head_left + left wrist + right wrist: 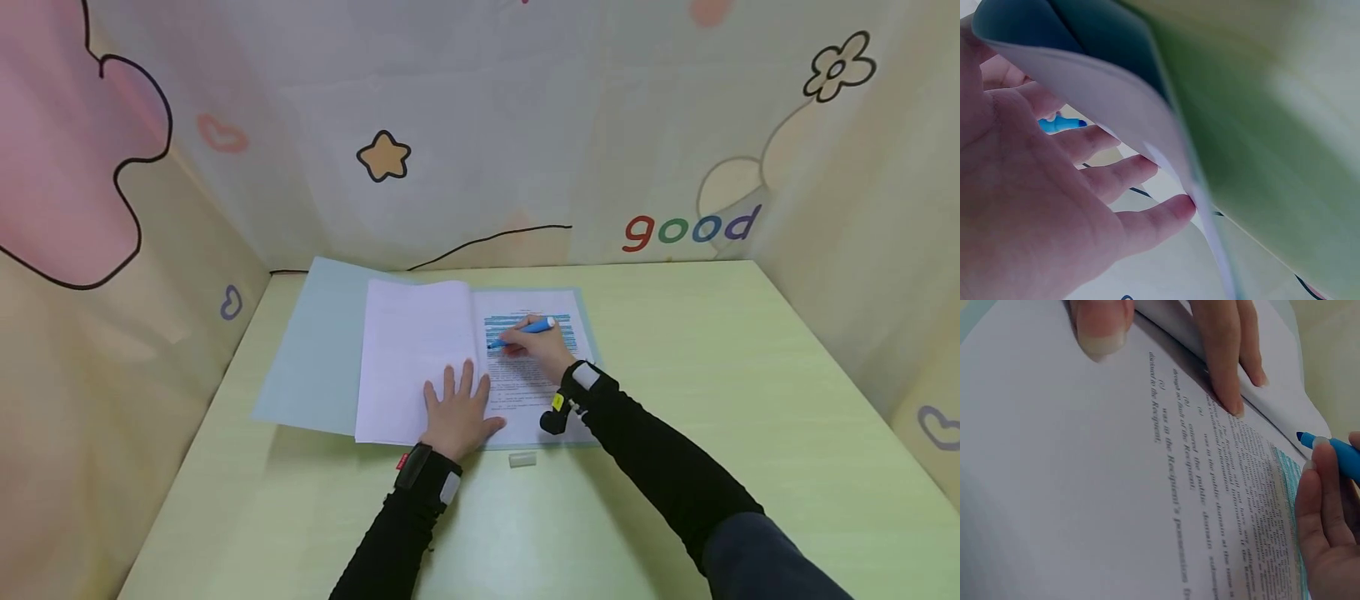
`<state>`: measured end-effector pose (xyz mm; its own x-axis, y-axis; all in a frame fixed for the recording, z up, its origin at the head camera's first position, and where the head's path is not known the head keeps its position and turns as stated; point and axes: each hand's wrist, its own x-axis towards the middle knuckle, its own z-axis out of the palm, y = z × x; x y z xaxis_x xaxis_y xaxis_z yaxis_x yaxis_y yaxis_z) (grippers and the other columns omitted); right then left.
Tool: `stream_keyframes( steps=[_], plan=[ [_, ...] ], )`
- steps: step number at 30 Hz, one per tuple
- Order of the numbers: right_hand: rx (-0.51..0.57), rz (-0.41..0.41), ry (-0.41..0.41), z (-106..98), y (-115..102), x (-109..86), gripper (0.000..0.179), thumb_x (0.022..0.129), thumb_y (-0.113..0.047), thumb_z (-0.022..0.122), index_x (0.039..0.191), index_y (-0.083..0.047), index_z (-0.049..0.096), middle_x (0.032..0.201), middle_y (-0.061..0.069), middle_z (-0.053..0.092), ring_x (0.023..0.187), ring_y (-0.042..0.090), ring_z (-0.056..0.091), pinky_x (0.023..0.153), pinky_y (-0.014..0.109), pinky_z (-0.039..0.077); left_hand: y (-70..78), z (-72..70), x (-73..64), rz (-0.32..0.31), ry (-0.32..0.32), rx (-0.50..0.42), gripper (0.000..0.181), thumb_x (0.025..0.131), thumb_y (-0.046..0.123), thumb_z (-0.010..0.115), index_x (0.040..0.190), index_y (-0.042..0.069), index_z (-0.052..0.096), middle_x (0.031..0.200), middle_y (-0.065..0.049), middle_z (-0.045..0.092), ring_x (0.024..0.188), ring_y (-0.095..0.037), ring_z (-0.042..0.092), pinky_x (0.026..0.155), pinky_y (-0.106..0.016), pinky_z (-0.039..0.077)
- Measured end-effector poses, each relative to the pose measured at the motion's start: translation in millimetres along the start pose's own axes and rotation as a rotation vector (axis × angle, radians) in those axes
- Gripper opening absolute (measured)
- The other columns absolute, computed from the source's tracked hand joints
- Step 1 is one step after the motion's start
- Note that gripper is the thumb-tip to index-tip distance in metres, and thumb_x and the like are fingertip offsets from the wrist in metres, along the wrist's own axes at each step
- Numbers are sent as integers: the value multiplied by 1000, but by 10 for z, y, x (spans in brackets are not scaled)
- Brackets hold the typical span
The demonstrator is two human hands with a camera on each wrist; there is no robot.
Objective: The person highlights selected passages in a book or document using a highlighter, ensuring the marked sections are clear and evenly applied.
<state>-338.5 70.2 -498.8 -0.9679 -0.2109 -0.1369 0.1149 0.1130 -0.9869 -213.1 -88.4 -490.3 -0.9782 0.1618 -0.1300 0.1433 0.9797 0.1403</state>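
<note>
An open pale blue folder (318,350) holds white sheets on the table. On its right side lies a printed page (517,392), its upper lines coloured over in blue. My right hand (534,343) pinches a blue marker (542,325) between thumb and fingers, the dark tip (1300,435) at the left end of the text lines. Fingers spread, my left hand (459,421) rests across the fold, on the lower part of the turned blank page (416,333), with its thumb over the printed page. In the left wrist view, the page edge bulges up beside the fingers.
A small pale grey block (522,459) lies on the light wooden table (750,400), just below the folder's near edge. Printed curtains (487,125) hang along the back and both sides. Each wrist wears a black strap with a camera.
</note>
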Motion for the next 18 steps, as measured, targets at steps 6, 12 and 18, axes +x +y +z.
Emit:
stream_keyframes(
  steps=[6,12,18],
  plan=[
    [-47,9,15,40,85,0,17,84,-18,75,77,-10,61,79,0,75,71,12,72,74,27,57,7,-3,-16,7,-4,-2,73,91,57,54,149,17,37,161,-12,20,148,-41,17,113,-65,17],
    [-12,-4,6,55,75,3,14,84,-11,74,80,-7,61,84,5,75,71,13,72,76,30,58,-1,0,-2,7,-12,0,73,91,56,54,150,17,36,162,-12,19,148,-41,16,113,-65,17],
    [-74,-8,12,63,84,48,14,83,-12,74,78,-7,62,81,3,75,69,11,71,72,27,58,-3,-11,9,9,-11,-3,72,92,56,53,150,16,36,162,-12,19,148,-41,16,113,-65,17]
  ],
)
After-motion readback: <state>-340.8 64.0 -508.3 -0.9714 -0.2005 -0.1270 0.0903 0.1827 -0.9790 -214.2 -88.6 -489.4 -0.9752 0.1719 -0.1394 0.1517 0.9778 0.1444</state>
